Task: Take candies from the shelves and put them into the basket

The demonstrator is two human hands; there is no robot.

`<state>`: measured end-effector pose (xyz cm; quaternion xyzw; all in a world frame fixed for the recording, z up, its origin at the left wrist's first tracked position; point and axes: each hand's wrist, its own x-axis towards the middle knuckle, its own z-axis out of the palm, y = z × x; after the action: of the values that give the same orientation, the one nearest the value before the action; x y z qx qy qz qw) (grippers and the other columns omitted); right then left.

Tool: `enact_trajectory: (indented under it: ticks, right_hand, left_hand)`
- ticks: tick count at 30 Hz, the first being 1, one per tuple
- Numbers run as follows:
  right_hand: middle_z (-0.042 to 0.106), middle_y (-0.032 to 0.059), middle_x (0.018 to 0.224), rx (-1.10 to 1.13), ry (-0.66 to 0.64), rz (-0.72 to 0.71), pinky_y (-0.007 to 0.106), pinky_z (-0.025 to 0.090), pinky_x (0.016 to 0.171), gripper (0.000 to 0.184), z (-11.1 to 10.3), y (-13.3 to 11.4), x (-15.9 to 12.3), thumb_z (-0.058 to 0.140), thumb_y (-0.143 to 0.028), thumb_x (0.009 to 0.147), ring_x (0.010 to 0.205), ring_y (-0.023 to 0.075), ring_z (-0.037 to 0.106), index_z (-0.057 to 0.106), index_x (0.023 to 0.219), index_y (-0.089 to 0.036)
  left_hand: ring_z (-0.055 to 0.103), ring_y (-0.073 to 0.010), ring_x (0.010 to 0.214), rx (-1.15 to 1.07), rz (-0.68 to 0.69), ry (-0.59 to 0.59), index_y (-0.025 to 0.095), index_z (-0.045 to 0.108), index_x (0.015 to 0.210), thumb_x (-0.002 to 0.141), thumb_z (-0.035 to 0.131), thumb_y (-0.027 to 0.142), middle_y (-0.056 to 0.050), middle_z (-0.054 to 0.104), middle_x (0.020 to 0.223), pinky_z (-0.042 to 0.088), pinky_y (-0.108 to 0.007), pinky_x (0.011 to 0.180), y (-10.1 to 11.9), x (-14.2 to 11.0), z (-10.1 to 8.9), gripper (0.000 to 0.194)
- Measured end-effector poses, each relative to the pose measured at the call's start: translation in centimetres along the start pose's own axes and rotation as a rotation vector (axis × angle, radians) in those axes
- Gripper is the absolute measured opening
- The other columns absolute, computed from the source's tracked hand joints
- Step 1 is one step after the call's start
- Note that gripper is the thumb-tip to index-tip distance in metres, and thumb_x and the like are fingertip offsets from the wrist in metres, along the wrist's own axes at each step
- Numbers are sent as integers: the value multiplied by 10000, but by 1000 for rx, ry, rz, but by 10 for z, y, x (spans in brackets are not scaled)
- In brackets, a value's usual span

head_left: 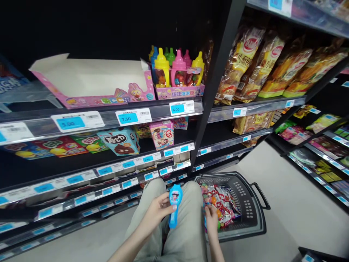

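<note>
L hand point(158, 211) grips blue toy watch point(175, 198); R hand point(212, 219) by candy pkts point(227, 204) in shopping basket point(248, 209), can't tell grip.

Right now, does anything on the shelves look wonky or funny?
A little. The pink display box on the upper shelf has a left-hand flap splayed outward, which looks untidy. Below it, the blue carton sits crooked, turned at an angle. I see nothing spilled.
</note>
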<state>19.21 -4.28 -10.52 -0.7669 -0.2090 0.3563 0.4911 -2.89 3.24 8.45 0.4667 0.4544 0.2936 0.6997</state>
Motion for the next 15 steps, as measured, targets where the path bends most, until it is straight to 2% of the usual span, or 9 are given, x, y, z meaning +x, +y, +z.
enact_trajectory:
  ticks: [2, 3, 4, 5, 6, 8, 10, 15]
  right_hand:
    - [638, 70, 742, 80, -176, -74, 319, 474, 638, 496, 9, -33, -29, 570, -650, 639, 693, 228, 599, 608, 758, -170]
    - [627, 54, 691, 128, -293, -108, 312, 473, 609, 493, 13, -50, -45, 540, -645, 689, 630, 207, 591, 612, 801, -171]
    - [623, 54, 686, 250, -511, -144, 312, 468, 582, 483, 16, -65, -61, 506, -624, 746, 597, 197, 587, 603, 866, -166]
    - [622, 52, 691, 352, -669, -164, 309, 465, 574, 465, 18, -79, -76, 484, -607, 784, 580, 188, 587, 590, 901, -169]
    - [619, 44, 682, 409, -749, -182, 298, 461, 564, 430, 19, -90, -89, 506, -581, 795, 554, 174, 583, 584, 900, -172]
    - [618, 29, 666, 448, -810, -173, 263, 449, 525, 341, 21, -105, -106, 589, -509, 780, 516, 149, 578, 570, 860, -178]
    - [606, 12, 610, 431, -790, -142, 234, 436, 483, 303, 23, -111, -113, 643, -465, 754, 479, 137, 570, 552, 794, -179]
    - [573, -3, 540, 389, -725, -112, 228, 422, 451, 322, 26, -118, -114, 652, -483, 729, 432, 133, 542, 541, 706, -181]
  left_hand:
    - [541, -147, 694, -28, -11, 7, 149, 592, 788, 574, 756, 354, -18, 639, 730, 411, -244, 649, -2, 1, 2, 339]
    - [523, -129, 652, -47, -10, 10, 153, 572, 785, 566, 761, 344, -4, 622, 703, 398, -231, 614, -3, 2, 3, 347]
    - [507, -116, 623, -65, 0, 16, 157, 553, 785, 558, 767, 331, 8, 605, 682, 387, -221, 591, -4, 3, 4, 357]
    - [497, -108, 608, -78, 18, 22, 160, 538, 787, 553, 771, 314, 17, 593, 671, 381, -216, 579, -5, 4, 6, 364]
    - [493, -104, 605, -84, 43, 30, 163, 525, 785, 550, 773, 295, 22, 584, 666, 380, -213, 578, -5, 5, 7, 366]
    - [494, -101, 608, -81, 97, 43, 164, 510, 771, 553, 771, 268, 27, 573, 658, 384, -211, 583, -5, 7, 9, 356]
    - [493, -99, 604, -81, 135, 45, 165, 499, 750, 569, 760, 263, 27, 565, 650, 384, -209, 577, -4, 7, 11, 333]
    - [483, -94, 593, -110, 167, 35, 166, 499, 737, 586, 753, 255, 26, 556, 648, 392, -203, 558, 0, 5, 12, 309]
